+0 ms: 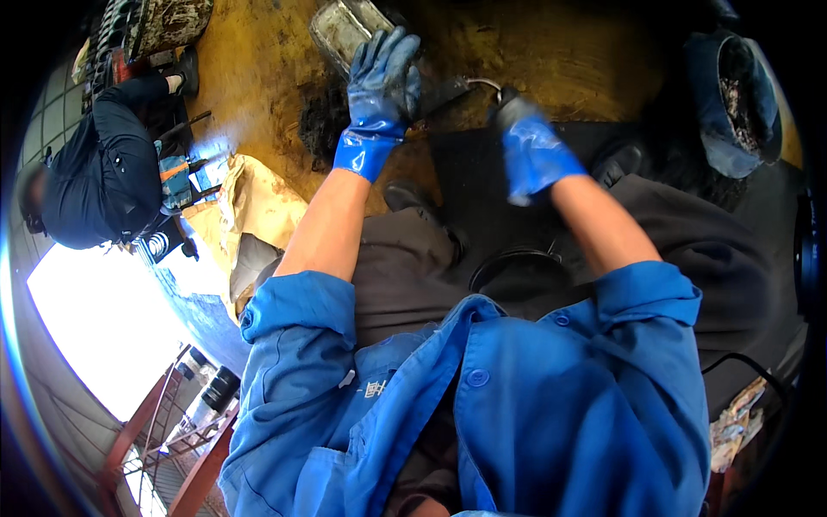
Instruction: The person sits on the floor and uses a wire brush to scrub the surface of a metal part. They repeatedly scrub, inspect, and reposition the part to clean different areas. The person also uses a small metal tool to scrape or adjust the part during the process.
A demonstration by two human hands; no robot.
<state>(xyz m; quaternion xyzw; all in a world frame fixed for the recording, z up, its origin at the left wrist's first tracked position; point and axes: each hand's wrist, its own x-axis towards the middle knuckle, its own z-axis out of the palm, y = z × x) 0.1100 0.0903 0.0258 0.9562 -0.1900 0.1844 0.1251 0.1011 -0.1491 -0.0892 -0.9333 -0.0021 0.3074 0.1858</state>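
My left hand, in a blue coated glove with dark smears, has its fingers stretched out. It is at the near edge of a worn, pale metal box-shaped piece; whether it presses on it I cannot tell. My right hand, in a matching glove and blurred by motion, is closed on the handle end of a tool with a bent metal rod. The rod leads left to a dark, elongated head, rather like a small paint roller. A black, grimy patch lies left of my left wrist.
A stained yellow-brown surface spreads ahead. At the right stands a blue bucket with dark residue inside. Crumpled brown paper lies left, near a crouching person in dark clothes. A black cable runs at the lower right.
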